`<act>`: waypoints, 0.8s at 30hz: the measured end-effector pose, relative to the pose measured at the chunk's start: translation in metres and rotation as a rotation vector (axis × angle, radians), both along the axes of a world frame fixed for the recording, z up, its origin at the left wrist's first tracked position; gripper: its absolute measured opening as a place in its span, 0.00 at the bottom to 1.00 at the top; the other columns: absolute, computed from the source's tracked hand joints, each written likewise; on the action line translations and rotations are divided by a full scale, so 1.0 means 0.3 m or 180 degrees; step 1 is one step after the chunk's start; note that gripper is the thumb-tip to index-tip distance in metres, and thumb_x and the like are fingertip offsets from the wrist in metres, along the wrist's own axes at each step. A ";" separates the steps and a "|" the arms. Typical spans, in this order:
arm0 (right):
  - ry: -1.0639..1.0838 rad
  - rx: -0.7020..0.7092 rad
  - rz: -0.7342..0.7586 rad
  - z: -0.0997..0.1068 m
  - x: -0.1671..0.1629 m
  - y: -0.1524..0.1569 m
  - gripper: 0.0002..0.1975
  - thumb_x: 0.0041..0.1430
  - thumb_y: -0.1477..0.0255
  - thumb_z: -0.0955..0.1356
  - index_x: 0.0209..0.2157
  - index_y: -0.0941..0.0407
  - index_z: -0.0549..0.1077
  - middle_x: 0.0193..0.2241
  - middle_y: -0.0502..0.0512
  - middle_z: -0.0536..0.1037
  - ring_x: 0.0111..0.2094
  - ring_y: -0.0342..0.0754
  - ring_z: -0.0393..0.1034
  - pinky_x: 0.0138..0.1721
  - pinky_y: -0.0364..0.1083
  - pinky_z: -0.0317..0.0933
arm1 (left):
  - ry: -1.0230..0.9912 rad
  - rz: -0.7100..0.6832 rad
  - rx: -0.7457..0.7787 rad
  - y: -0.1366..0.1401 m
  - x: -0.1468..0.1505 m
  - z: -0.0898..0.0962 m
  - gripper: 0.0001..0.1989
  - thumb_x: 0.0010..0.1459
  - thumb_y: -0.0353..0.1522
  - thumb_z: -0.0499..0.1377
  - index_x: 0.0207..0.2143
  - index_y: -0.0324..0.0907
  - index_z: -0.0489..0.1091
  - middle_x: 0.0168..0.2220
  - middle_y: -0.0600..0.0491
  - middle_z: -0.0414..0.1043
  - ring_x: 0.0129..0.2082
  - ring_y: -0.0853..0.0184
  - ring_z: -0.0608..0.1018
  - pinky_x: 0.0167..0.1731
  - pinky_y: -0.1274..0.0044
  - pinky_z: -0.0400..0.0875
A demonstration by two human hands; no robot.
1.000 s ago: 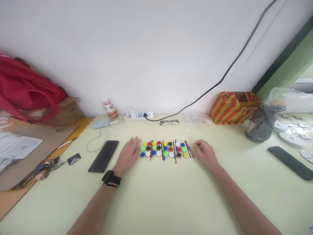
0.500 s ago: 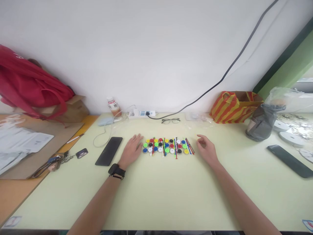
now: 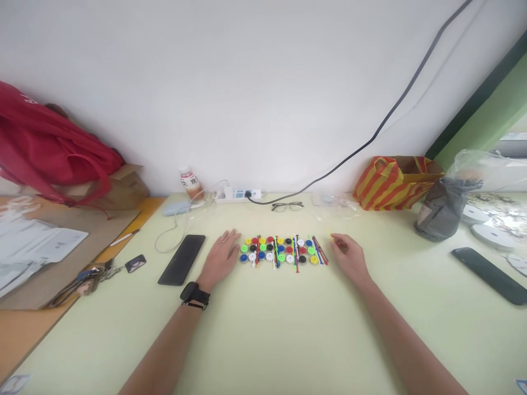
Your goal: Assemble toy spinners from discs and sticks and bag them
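Rows of small round colored discs [image 3: 281, 257] lie on the table between my hands, in red, yellow, green, blue, white and black. Thin colored plastic sticks [image 3: 297, 254] run across them in upright lines, with a slanted bunch at the right end. My left hand [image 3: 219, 258] rests flat, fingers stretched, just beside the left end of the discs. At the right end, a little apart from the sticks, my right hand [image 3: 351, 259] has thumb and forefinger pinched together. A bit of a thin yellow stick [image 3: 330, 235] pokes out at its fingertips; most of it is hidden.
A black phone [image 3: 181, 260] lies left of my left hand. Behind the discs are eyeglasses [image 3: 287, 207], a power strip [image 3: 239, 196] and a bottle [image 3: 190, 182]. To the right stand a striped bag [image 3: 381, 184], a grey bag [image 3: 438, 214] and a dark case [image 3: 489, 276].
The yellow tip now shows at my right fingertips, where none was visible before. My left hand stays in place. The whole view has shifted slightly.
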State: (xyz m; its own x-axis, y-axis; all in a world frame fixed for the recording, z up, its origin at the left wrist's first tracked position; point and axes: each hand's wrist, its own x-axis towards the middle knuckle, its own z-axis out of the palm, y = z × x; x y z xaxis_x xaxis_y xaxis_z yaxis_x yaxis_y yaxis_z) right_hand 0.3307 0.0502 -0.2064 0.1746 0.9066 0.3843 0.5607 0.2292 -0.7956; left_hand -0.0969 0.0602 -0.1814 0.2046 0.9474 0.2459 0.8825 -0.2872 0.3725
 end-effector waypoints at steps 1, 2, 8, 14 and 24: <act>-0.0010 0.0010 -0.0015 0.000 0.000 0.000 0.19 0.65 0.55 0.65 0.44 0.55 0.76 0.40 0.60 0.80 0.39 0.54 0.74 0.44 0.54 0.70 | 0.0004 -0.0013 0.0003 0.000 -0.001 0.000 0.25 0.72 0.41 0.46 0.65 0.44 0.67 0.70 0.48 0.61 0.73 0.55 0.60 0.71 0.57 0.55; -0.0020 0.0019 -0.0034 0.001 0.000 0.000 0.19 0.66 0.55 0.65 0.44 0.55 0.75 0.39 0.60 0.79 0.39 0.54 0.74 0.43 0.54 0.70 | 0.0009 -0.0027 0.0005 0.001 -0.001 -0.001 0.25 0.73 0.41 0.46 0.65 0.44 0.67 0.70 0.48 0.61 0.73 0.55 0.60 0.71 0.57 0.55; -0.0144 0.0035 -0.0056 0.017 -0.008 -0.017 0.17 0.72 0.57 0.58 0.42 0.53 0.71 0.35 0.57 0.77 0.35 0.52 0.71 0.37 0.51 0.66 | -0.0040 -0.0042 0.0064 0.002 -0.002 -0.004 0.24 0.72 0.41 0.46 0.65 0.46 0.67 0.70 0.49 0.62 0.72 0.55 0.60 0.71 0.56 0.55; -0.0599 0.0214 0.0311 0.061 -0.054 -0.053 0.14 0.68 0.59 0.64 0.36 0.53 0.74 0.30 0.55 0.75 0.33 0.52 0.70 0.37 0.51 0.65 | -0.0130 -0.0006 0.0032 -0.005 0.003 0.000 0.25 0.72 0.40 0.47 0.66 0.44 0.65 0.70 0.47 0.62 0.72 0.54 0.61 0.71 0.56 0.56; -0.1576 0.0399 0.0698 0.067 -0.132 -0.136 0.12 0.70 0.66 0.62 0.40 0.53 0.77 0.35 0.58 0.78 0.37 0.54 0.72 0.40 0.52 0.65 | -0.0646 0.0247 0.1062 -0.095 0.080 0.098 0.18 0.72 0.36 0.49 0.59 0.45 0.69 0.60 0.47 0.73 0.63 0.55 0.71 0.67 0.58 0.62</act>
State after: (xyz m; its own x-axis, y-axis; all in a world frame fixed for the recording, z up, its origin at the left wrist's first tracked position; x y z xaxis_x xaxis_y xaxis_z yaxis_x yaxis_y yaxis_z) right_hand 0.2911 0.0093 -0.1863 -0.2418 0.8435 0.4796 0.7893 0.4585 -0.4083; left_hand -0.0729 0.0317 -0.1521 0.0513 0.8194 0.5710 0.8244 -0.3574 0.4389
